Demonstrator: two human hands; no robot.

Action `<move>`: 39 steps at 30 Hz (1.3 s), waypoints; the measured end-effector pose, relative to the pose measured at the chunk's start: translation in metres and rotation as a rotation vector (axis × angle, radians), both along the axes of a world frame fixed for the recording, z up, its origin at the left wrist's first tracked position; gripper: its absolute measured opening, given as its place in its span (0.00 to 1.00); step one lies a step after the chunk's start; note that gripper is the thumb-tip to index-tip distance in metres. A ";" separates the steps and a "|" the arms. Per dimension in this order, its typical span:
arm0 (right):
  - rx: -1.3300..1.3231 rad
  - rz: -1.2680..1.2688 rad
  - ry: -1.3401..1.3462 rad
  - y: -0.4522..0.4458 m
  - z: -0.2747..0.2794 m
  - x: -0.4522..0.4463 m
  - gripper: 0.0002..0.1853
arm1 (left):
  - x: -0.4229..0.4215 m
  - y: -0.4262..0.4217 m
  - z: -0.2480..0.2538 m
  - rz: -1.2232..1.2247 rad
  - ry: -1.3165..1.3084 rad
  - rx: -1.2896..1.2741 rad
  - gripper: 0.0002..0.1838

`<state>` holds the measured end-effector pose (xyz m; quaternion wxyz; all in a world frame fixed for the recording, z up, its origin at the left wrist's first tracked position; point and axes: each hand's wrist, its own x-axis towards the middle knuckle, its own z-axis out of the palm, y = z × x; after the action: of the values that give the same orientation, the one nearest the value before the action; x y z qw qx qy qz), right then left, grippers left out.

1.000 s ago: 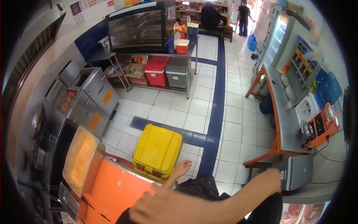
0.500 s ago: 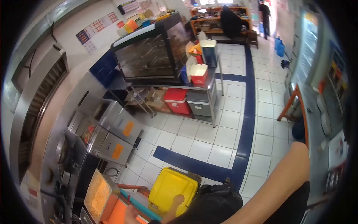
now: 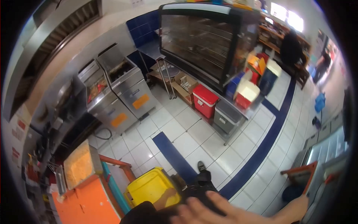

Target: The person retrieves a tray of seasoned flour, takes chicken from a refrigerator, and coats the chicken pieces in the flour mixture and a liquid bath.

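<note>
My left hand, beyond a dark sleeve, is low in the view over the yellow lid of a bin. Its fingers are too unclear to judge, and I cannot tell whether it touches the lid. My right hand is blurred in front of my dark clothing, fingers spread, with nothing visible in it. Left of the bin lies an orange board. At the board's far end stands a metal tray of orange-yellow crumbly coating.
Two steel fryers line the left wall. Ahead, a glass display cabinet stands on a steel table, with a red cooler and a grey cooler beneath. One person is at the far shelves, another near the doorway.
My view has swung left, bringing the fryers and orange board further in. My right hand has come into view with fingers spread. A shoe now shows on the tiles ahead.
</note>
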<state>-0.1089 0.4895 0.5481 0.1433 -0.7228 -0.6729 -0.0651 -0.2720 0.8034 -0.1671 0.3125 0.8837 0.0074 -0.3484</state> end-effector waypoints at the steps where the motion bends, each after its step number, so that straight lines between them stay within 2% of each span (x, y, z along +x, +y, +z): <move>1: -0.030 -0.001 0.160 0.000 -0.009 0.023 0.18 | 0.033 -0.004 0.006 0.146 0.079 -0.035 0.11; 3: -0.294 0.195 0.854 0.005 -0.020 0.082 0.17 | 0.113 0.002 0.023 0.528 0.191 -0.097 0.12; 4: -0.365 0.227 0.831 0.015 -0.028 0.108 0.17 | 0.152 0.004 0.028 0.643 0.187 -0.113 0.13; 5: -0.367 0.359 0.998 0.024 -0.039 0.133 0.17 | 0.193 0.005 0.038 0.702 0.137 -0.103 0.14; 6: -0.365 0.482 1.183 0.042 -0.045 0.162 0.16 | 0.229 0.012 0.033 0.732 -0.157 -0.103 0.13; 7: -0.423 0.516 1.191 0.063 -0.057 0.188 0.16 | 0.261 0.016 0.028 0.717 -0.309 0.054 0.15; 8: -0.304 0.781 1.328 0.093 -0.069 0.207 0.14 | 0.294 0.032 0.055 0.533 -0.322 0.047 0.17; 9: -0.156 1.042 1.462 0.120 -0.079 0.224 0.13 | 0.322 0.045 0.076 0.463 -0.341 -0.011 0.17; 11: -0.235 1.166 1.428 0.166 -0.090 0.255 0.11 | 0.376 0.064 0.084 0.694 -0.389 -0.022 0.15; 12: -0.303 1.255 1.371 0.188 -0.092 0.268 0.09 | 0.398 0.079 0.096 0.709 -0.415 0.005 0.15; 13: -0.154 1.095 1.397 0.207 -0.085 0.279 0.09 | 0.414 0.093 0.123 0.799 -0.414 -0.039 0.15; 14: -0.172 1.109 1.423 0.231 -0.082 0.294 0.09 | 0.427 0.108 0.149 0.886 -0.417 -0.087 0.15; 16: 0.153 0.882 1.585 0.277 -0.083 0.320 0.11 | 0.441 0.146 0.158 0.985 -0.408 -0.116 0.15; 17: 0.145 0.880 1.605 0.298 -0.088 0.319 0.11 | 0.443 0.162 0.154 1.057 -0.415 -0.142 0.15; 19: 0.573 1.064 2.075 0.342 -0.096 0.316 0.14 | 0.436 0.198 0.133 1.089 -0.372 -0.054 0.16; 20: 0.586 1.047 2.092 0.356 -0.097 0.334 0.14 | 0.426 0.214 0.115 1.112 -0.339 0.033 0.17; 22: 0.065 1.106 2.253 0.394 -0.093 0.380 0.07 | 0.389 0.246 0.066 1.152 -0.118 0.080 0.19; 24: -0.600 1.256 2.304 0.457 -0.084 0.429 0.03 | 0.349 0.252 0.066 1.506 0.032 0.112 0.20; 25: -0.944 1.321 2.264 0.493 -0.080 0.448 0.05 | 0.323 0.250 0.057 1.667 0.035 0.072 0.20; 26: -1.297 1.356 2.169 0.530 -0.075 0.463 0.08 | 0.309 0.251 0.050 1.828 0.023 0.015 0.20; 28: -2.009 1.360 1.607 0.606 -0.065 0.473 0.16 | 0.289 0.245 0.085 1.989 0.058 0.134 0.21; 29: -1.929 1.616 1.501 0.640 -0.064 0.467 0.17 | 0.279 0.237 0.103 2.056 0.092 0.242 0.21; 30: -1.930 1.766 1.416 0.673 -0.060 0.456 0.18 | 0.274 0.233 0.121 2.170 0.101 0.252 0.21; 31: -1.921 1.916 1.331 0.707 -0.056 0.445 0.19 | 0.269 0.230 0.142 2.310 0.087 0.125 0.21; 32: -2.311 1.639 1.120 0.739 -0.043 0.432 0.20 | 0.260 0.229 0.152 2.419 0.056 -0.005 0.20; 33: -2.612 1.307 0.865 0.769 -0.029 0.413 0.20 | 0.244 0.222 0.132 2.500 -0.047 0.149 0.17; 34: -2.821 0.935 0.584 0.793 -0.024 0.397 0.21 | 0.239 0.227 0.143 2.551 -0.058 0.158 0.17; 35: -2.830 0.928 0.511 0.806 -0.033 0.383 0.21 | 0.242 0.238 0.169 2.659 -0.176 0.225 0.16; 36: -2.408 1.409 1.093 0.810 -0.053 0.375 0.13 | 0.246 0.257 0.184 2.763 -0.311 0.290 0.14; 37: -1.822 1.791 1.574 0.814 -0.076 0.368 0.05 | 0.244 0.278 0.184 2.817 -0.361 0.279 0.14; 38: -1.102 2.064 1.950 0.825 -0.093 0.358 0.06 | 0.236 0.298 0.184 2.862 -0.537 0.279 0.13; 39: -1.179 2.107 1.899 0.847 -0.101 0.345 0.06 | 0.226 0.319 0.188 2.902 -0.707 0.292 0.12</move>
<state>0.2365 1.3360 0.4468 0.1881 0.3408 -0.4556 0.8006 -0.0457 1.1220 0.0209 0.2741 0.1672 0.8133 0.4852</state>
